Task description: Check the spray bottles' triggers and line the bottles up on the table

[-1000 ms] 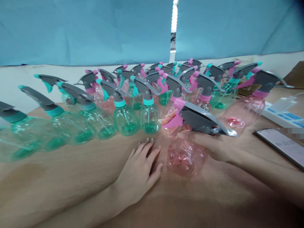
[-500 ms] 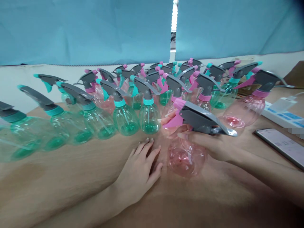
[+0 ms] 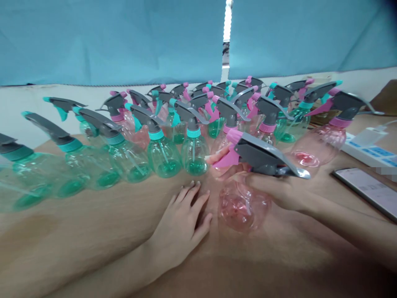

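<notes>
My right hand (image 3: pixel 263 184) is wrapped round the neck of a clear pink spray bottle (image 3: pixel 240 209) with a grey and pink trigger head. Its fingertips reach the pink trigger, and part of the neck is hidden behind the hand. The bottle stands on the wooden table (image 3: pixel 124 240), its nozzle toward the far left. Flat on the tabletop, just left of that bottle, lies my left hand (image 3: pixel 182 219), fingers spread and holding nothing. Closest beyond its fingertips is a green spray bottle (image 3: pixel 196 155) with a turquoise collar.
Several green spray bottles (image 3: pixel 132 161) line the left, with more pink and green ones behind. Another pink bottle (image 3: pixel 324 142) stands at right, near a white power strip (image 3: pixel 369 151) and a phone (image 3: pixel 369 192). A blue curtain (image 3: pixel 124 41) hangs at the back.
My right thumb has shifted slightly on the neck of the pink spray bottle and shows less now. My left hand and the other bottles stay where they were.
</notes>
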A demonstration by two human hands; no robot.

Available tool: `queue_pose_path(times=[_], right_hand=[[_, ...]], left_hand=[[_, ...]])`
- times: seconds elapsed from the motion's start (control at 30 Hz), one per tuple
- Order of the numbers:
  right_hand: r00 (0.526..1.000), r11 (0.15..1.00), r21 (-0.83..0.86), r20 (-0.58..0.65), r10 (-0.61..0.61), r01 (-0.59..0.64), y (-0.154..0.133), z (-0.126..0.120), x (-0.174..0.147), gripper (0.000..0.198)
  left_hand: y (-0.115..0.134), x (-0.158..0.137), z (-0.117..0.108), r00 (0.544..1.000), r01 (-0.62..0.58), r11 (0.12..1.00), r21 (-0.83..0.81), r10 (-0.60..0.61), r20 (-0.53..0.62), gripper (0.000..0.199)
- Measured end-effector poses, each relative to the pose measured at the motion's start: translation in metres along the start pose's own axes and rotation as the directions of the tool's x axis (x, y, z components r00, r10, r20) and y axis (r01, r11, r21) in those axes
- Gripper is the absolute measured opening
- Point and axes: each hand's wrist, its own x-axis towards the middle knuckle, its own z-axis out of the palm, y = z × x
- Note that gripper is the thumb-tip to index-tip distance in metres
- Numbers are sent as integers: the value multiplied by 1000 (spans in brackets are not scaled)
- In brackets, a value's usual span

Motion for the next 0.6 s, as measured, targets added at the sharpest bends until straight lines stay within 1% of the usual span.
queue_pose_path(times=[0.17, 0.33, 0.47, 0.6], right_hand=[[998, 997, 48, -21, 53, -52, -1, 0, 0, 1], [989, 986, 85, 57, 137, -142, 1, 0, -1, 22], [992, 990, 81, 53, 114, -118, -2, 0, -1, 23], [997, 997, 1, 17, 73, -73, 1, 0, 0, 23]], left_hand=[[1, 0, -1, 1000, 5, 1000, -7, -5, 3, 41], [0, -1, 0, 1000, 5, 1000, -13, -5, -11, 41], [0, -1, 0, 1000, 3, 1000, -9, -3, -17, 41], [0, 0, 0, 1000, 0, 1000, -1, 0, -14, 41]])
